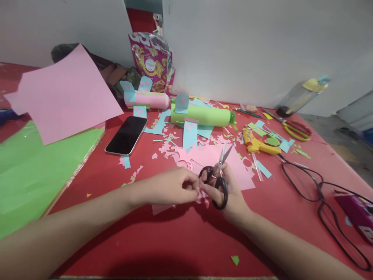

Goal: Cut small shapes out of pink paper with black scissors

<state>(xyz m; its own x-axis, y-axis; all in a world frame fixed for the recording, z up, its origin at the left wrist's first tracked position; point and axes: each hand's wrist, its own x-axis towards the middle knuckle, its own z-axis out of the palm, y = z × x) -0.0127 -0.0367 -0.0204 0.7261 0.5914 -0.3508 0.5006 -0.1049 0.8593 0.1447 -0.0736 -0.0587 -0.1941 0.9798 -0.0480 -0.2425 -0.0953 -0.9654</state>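
Your left hand (pixel 169 186) is closed in a pinch, thumb and fingertips on a small pink scrap (pixel 201 197). The scrap sits between your two hands, low over the desk (pixel 175 241).

Your right hand (pixel 233 192) is closed through the black loops of the scissors (pixel 219 177). The blades point away from you and stand a little parted.

Handling, as a judgement: the scrap is thin paper, nearly weightless and limp. It will crease or tear readily and will flutter at any free edge. Hold it by the edge close to the blades, with your fingertips clear of the cut line. The scissors are stiff and light; the loops are the only sound grip.

Surroundings:
- A pink sheet (pixel 215 157) with holes cut in it lies just beyond your right hand, with offcuts (pixel 166 147) scattered past your left.
- A glue gun (pixel 256 144) lies further out to the right of your right hand, and its cable (pixel 305 182) loops beside that wrist. This is a snag risk for the forearm.
- A phone (pixel 126 135) lies beyond your left hand.
- A green tube (pixel 204 115) lies well beyond both hands.

Nothing stands between your hands.
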